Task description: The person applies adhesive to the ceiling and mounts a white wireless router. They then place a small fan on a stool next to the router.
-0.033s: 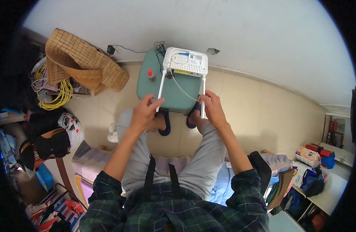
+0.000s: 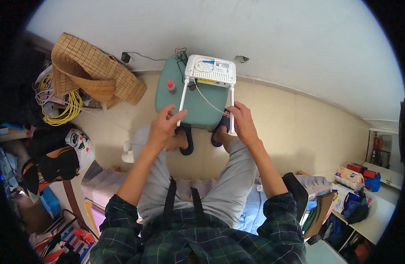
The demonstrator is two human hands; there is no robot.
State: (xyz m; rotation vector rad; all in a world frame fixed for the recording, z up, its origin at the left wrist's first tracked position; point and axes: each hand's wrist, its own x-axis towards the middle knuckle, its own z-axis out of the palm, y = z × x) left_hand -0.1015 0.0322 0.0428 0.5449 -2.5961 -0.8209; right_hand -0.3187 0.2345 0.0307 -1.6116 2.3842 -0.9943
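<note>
White router (image 2: pixel 218 78) just beyond both hands (image 2: pixel 162 127) (image 2: pixel 244 124), an antenna (image 2: pixel 184 94) in each.

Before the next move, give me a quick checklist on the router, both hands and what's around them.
1. Left hand at left antenna: ok, touching near its free end.
2. Right hand at right antenna: ok, touching.
3. White router resting on green stool: cannot tell; contact is unclear.
4. Red-capped bottle clear of white router: ok, a gap shows.
5. White cable clear of hands: not ok, it runs across to the right hand.
</note>
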